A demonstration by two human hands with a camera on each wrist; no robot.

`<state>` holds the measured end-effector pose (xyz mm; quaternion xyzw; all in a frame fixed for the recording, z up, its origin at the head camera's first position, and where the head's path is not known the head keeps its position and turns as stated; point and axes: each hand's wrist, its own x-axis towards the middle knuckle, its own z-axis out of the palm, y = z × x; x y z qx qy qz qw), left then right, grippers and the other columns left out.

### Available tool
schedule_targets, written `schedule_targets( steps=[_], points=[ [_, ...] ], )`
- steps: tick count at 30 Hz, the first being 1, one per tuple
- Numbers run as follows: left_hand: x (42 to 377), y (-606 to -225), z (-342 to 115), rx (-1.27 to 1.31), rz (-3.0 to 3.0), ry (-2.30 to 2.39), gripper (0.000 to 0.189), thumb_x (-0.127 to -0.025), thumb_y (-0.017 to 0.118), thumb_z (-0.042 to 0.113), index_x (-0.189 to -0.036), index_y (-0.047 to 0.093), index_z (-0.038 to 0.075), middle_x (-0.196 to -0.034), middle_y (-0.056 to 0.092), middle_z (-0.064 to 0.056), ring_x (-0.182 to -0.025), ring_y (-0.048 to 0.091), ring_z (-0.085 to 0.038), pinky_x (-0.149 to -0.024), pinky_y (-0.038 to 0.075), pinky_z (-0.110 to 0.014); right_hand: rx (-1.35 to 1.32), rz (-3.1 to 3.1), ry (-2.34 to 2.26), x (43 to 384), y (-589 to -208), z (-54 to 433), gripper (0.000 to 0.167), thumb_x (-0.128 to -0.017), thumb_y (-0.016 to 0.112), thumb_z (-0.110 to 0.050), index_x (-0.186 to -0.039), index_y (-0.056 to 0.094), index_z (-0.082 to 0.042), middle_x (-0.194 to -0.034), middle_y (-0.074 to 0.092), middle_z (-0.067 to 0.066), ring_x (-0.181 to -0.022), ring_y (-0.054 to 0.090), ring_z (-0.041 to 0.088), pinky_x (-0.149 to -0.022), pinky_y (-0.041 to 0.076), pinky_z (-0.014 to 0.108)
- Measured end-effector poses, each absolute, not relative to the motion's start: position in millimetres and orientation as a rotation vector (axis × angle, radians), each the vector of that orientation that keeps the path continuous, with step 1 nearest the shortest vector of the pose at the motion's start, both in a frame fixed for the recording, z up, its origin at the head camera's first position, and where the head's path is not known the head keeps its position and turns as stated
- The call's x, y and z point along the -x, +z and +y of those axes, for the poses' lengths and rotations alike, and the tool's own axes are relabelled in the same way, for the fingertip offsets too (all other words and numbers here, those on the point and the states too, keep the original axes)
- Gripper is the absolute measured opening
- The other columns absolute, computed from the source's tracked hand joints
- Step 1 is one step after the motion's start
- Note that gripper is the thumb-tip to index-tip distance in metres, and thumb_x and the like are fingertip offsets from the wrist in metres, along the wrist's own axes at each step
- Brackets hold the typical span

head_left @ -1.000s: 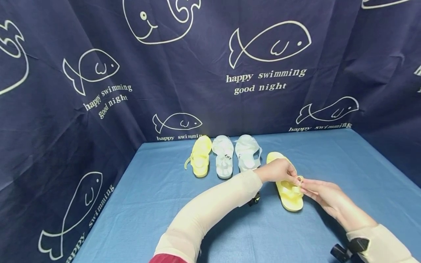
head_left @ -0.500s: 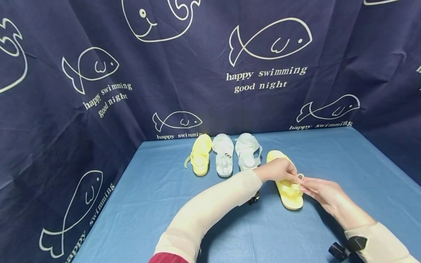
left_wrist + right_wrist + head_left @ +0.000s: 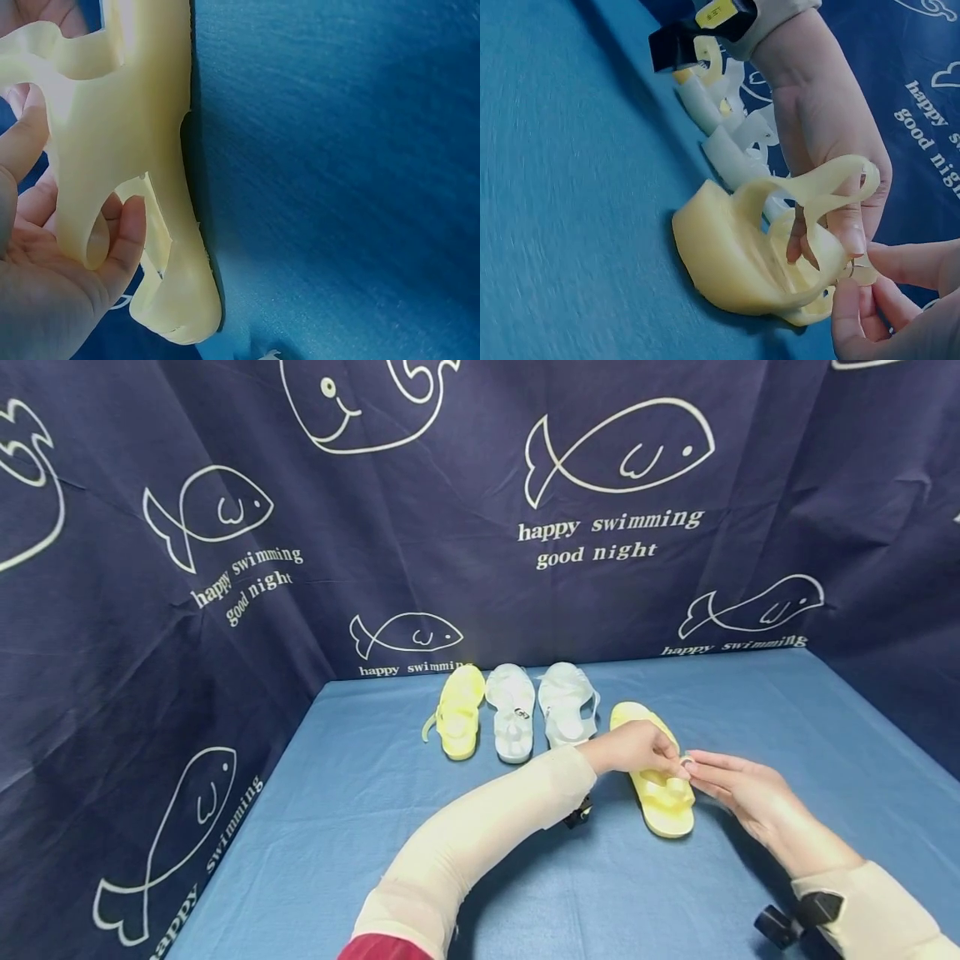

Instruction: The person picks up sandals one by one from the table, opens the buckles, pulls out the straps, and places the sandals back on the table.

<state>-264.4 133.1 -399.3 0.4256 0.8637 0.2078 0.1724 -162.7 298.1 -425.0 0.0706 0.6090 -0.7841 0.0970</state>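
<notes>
A yellow sandal (image 3: 670,817) lies sole down on the blue table, its toe end toward me. My left hand (image 3: 636,748) reaches across from the left and pinches the sandal's ankle strap near a small buckle. In the left wrist view the strap (image 3: 97,127) passes between the curled fingers of that hand (image 3: 45,300). From the right, my right hand (image 3: 752,795) meets it, thumb and fingers pinching the strap end by the buckle. A thin metal pin (image 3: 854,264) shows between the fingertips in the right wrist view, and a loop of strap (image 3: 840,180) arches over.
Another yellow sandal (image 3: 459,714) and two pale blue sandals (image 3: 512,714) stand in a row at the back of the table (image 3: 360,827); my left sleeve overlaps the rightmost one (image 3: 566,706). A dark blue fish-print curtain (image 3: 480,552) borders the table behind and at the sides.
My right hand's fingers have shifted up slightly and straightened a little at the buckle, which now shows less between the fingertips. My left hand keeps its pinch; the sandals have stayed put.
</notes>
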Motion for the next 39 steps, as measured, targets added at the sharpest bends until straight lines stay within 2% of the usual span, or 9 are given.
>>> schedule_targets(
  steps=[4, 9, 16, 20, 25, 30, 33, 37, 39],
  points=[
    [264, -399, 133, -1.143, 2.41, 0.638, 0.019, -0.089, 0.069, 0.036, -0.091, 0.074, 0.018, -0.076, 0.066, 0.015, -0.065, 0.051, 0.003, -0.061, 0.043, -0.009, -0.233, 1.962, -2.199, 167, -422, 300, 0.013, -0.089, 0.071, -0.013, -0.098, 0.072, -0.022, -0.091, 0.069, -0.017, -0.086, 0.067, -0.003, -0.081, 0.055, 0.017],
    [264, -397, 134, -1.103, 2.371, 0.656, 0.019, -0.09, 0.069, 0.035, -0.094, 0.073, 0.017, -0.08, 0.066, 0.014, -0.07, 0.054, 0.002, -0.063, 0.044, -0.009, -0.263, 2.061, -2.133, 171, -421, 301, 0.026, -0.088, 0.073, -0.018, -0.113, 0.07, -0.011, -0.091, 0.069, -0.017, -0.085, 0.067, -0.003, -0.081, 0.055, 0.017],
    [269, -400, 133, -1.146, 2.389, 0.614, 0.019, -0.09, 0.069, 0.033, -0.1, 0.075, 0.017, -0.086, 0.07, 0.014, -0.073, 0.054, 0.005, -0.065, 0.043, -0.007, -0.216, 2.249, -2.032, 170, -424, 300, 0.022, -0.088, 0.073, -0.023, -0.108, 0.074, -0.016, -0.091, 0.069, -0.02, -0.086, 0.064, -0.008, -0.078, 0.052, 0.01],
    [271, -403, 131, -1.181, 2.399, 0.595, 0.018, -0.091, 0.069, 0.028, -0.103, 0.075, 0.016, -0.084, 0.071, 0.013, -0.071, 0.054, 0.006, -0.065, 0.043, -0.005, -0.221, 2.392, -1.879, 169, -424, 300, 0.029, -0.086, 0.074, -0.029, -0.112, 0.074, -0.015, -0.093, 0.069, -0.023, -0.087, 0.06, -0.013, -0.078, 0.049, 0.009],
    [271, -401, 130, -1.199, 2.399, 0.598, 0.018, -0.091, 0.069, 0.025, -0.105, 0.075, 0.015, -0.088, 0.072, 0.01, -0.07, 0.053, 0.006, -0.064, 0.043, -0.005, -0.251, 2.591, -1.634, 169, -419, 298, 0.051, -0.084, 0.075, -0.04, -0.12, 0.068, -0.005, -0.107, 0.07, -0.01, -0.091, 0.048, -0.015, -0.094, 0.045, 0.03],
    [270, -400, 130, -1.188, 2.386, 0.628, 0.017, -0.089, 0.071, 0.022, -0.103, 0.076, 0.014, -0.088, 0.072, 0.01, -0.069, 0.053, 0.006, -0.063, 0.044, -0.006, -0.283, 2.71, -1.514, 166, -417, 293, 0.056, -0.084, 0.074, -0.043, -0.12, 0.067, -0.002, -0.124, 0.065, 0.017, -0.112, 0.053, 0.015, -0.099, 0.041, 0.05],
    [270, -403, 131, -1.194, 2.386, 0.639, 0.017, -0.088, 0.072, 0.02, -0.103, 0.076, 0.013, -0.086, 0.072, 0.01, -0.068, 0.052, 0.007, -0.063, 0.044, -0.005, -0.298, 2.716, -1.529, 164, -419, 292, 0.055, -0.085, 0.074, -0.042, -0.121, 0.066, -0.001, -0.12, 0.067, 0.016, -0.109, 0.057, 0.013, -0.095, 0.048, 0.039],
    [271, -405, 132, -1.192, 2.372, 0.659, 0.017, -0.086, 0.073, 0.016, -0.101, 0.076, 0.011, -0.086, 0.072, 0.006, -0.065, 0.051, 0.006, -0.061, 0.043, -0.006, -0.272, 2.574, -1.784, 163, -420, 291, 0.051, -0.088, 0.073, -0.027, -0.122, 0.062, 0.008, -0.096, 0.074, -0.005, -0.083, 0.064, -0.008, -0.079, 0.056, 0.02],
    [272, -405, 133, -1.178, 2.373, 0.661, 0.016, -0.085, 0.074, 0.015, -0.101, 0.075, 0.011, -0.086, 0.072, 0.005, -0.064, 0.05, 0.005, -0.06, 0.043, -0.007, -0.227, 2.488, -1.912, 165, -420, 291, 0.047, -0.088, 0.072, -0.018, -0.122, 0.06, 0.013, -0.088, 0.073, -0.012, -0.079, 0.068, -0.004, -0.076, 0.057, 0.02]
  ],
)
